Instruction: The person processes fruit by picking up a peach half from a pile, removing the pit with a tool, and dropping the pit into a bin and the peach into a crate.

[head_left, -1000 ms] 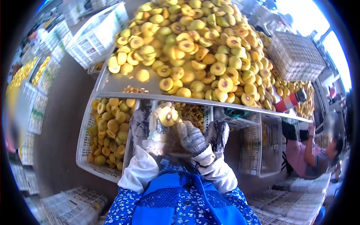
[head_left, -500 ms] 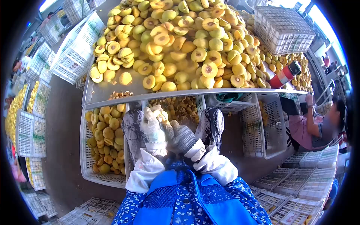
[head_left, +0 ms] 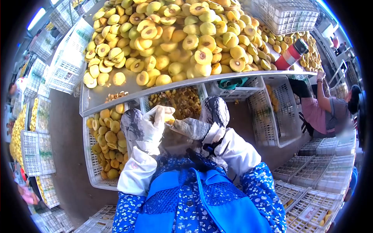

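Note:
My left hand (head_left: 154, 121), in a pale work glove, is closed around a yellow peach half (head_left: 169, 119), of which only a small part shows. My right hand (head_left: 190, 128), in a grey and white glove, presses up against that peach half with its fingers curled. Whether a tool sits inside the right hand is hidden. Both hands are over my lap, between my knees. Just beyond them is a container of brown pits and scraps (head_left: 182, 101). To the left stands a white crate (head_left: 92, 167) filled with yellow peach halves (head_left: 110, 134).
A metal table (head_left: 134, 88) carries a large heap of peach halves (head_left: 186, 35). On it are also a red flask (head_left: 289, 55) and an upturned white crate (head_left: 289, 15). Another crate (head_left: 278, 116) is at right, near a seated person (head_left: 316, 112). Stacked crates (head_left: 318, 167) stand behind.
My view has tilted and shifted, so the table appears higher and more slanted. My left hand has turned, with the peach half now mostly covered, and my right forearm has swung outward.

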The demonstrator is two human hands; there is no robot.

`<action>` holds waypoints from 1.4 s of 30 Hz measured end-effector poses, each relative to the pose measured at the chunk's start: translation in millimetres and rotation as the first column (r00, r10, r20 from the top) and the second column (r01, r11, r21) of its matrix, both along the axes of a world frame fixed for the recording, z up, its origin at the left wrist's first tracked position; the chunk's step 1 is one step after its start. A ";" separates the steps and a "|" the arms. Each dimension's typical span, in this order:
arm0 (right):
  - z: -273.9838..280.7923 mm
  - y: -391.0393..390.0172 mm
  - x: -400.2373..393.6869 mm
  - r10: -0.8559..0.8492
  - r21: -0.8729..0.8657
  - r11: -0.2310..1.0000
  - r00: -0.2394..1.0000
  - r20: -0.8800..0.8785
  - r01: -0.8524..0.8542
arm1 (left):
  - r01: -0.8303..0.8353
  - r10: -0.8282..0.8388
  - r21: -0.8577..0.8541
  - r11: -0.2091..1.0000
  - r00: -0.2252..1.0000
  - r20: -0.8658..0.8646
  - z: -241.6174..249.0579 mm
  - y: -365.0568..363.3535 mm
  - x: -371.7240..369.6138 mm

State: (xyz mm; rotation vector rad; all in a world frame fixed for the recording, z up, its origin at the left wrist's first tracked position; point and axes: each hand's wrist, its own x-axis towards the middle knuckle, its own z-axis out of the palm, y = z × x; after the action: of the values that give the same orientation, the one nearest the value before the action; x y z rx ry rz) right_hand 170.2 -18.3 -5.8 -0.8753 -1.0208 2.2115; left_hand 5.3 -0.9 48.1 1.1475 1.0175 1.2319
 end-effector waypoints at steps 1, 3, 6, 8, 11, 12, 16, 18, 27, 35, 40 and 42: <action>-1.9 -1.1 5.9 0.030 -0.083 0.996 0.991 -0.130 -0.041 | 0.010 -0.009 0.028 1.000 0.999 -0.048 8.1 -1.7 0.5; 19.1 -5.4 5.0 0.084 -0.172 0.976 0.954 -0.287 -0.137 | -0.023 0.027 0.076 0.997 0.998 -0.049 13.5 -0.8 2.9; 32.4 -16.6 -20.3 -0.218 0.687 0.720 0.971 0.097 0.093 | -0.224 0.233 -0.143 0.964 0.971 0.047 25.7 -6.4 14.4; 30.4 -18.9 -19.1 -0.283 0.770 0.638 0.933 0.220 0.012 | -0.138 0.138 -0.057 0.989 0.990 -0.016 25.4 -8.7 11.5; 49.1 -13.4 2.0 0.094 0.164 0.982 0.995 -0.015 -0.091 | 0.045 -0.036 0.060 0.997 0.990 -0.137 15.6 -9.6 3.7; 52.2 -12.6 6.4 0.131 -0.015 0.991 0.984 -0.123 -0.133 | 0.013 -0.009 -0.057 0.998 0.998 0.067 15.2 -10.6 6.5; 42.7 -25.0 -23.6 -0.028 0.167 0.985 0.996 -0.080 0.041 | 0.009 0.357 -0.522 0.853 0.719 0.596 34.3 -11.5 18.2; -0.1 -25.7 -43.1 -0.240 0.578 0.809 0.958 0.160 0.106 | -0.035 0.370 -0.537 0.843 0.762 0.531 23.6 -4.0 3.7; -46.1 14.9 -54.6 -0.343 -0.300 0.846 0.880 0.329 0.442 | -0.254 0.751 0.714 0.652 0.084 -0.655 -20.9 44.6 -171.6; -42.5 -1.0 -40.8 -0.184 -0.213 0.946 0.945 0.270 0.245 | 0.217 -0.006 -0.026 0.976 -0.093 -0.996 6.2 190.9 -68.2; -44.1 0.3 -41.5 -0.304 -0.329 0.879 0.937 0.174 0.346 | 0.287 -0.069 -0.052 0.957 0.048 -0.996 -5.8 186.2 -48.9; -33.2 -1.7 -41.7 -0.318 -0.282 0.898 0.942 0.110 0.337 | 0.259 0.086 0.187 0.948 0.355 -0.931 -8.9 172.7 -48.9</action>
State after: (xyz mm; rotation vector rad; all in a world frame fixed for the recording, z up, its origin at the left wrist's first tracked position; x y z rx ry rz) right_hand 128.5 -20.1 -38.9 -1.1600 -0.5191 2.0821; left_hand -43.6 171.8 39.2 2.2734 1.5908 0.5240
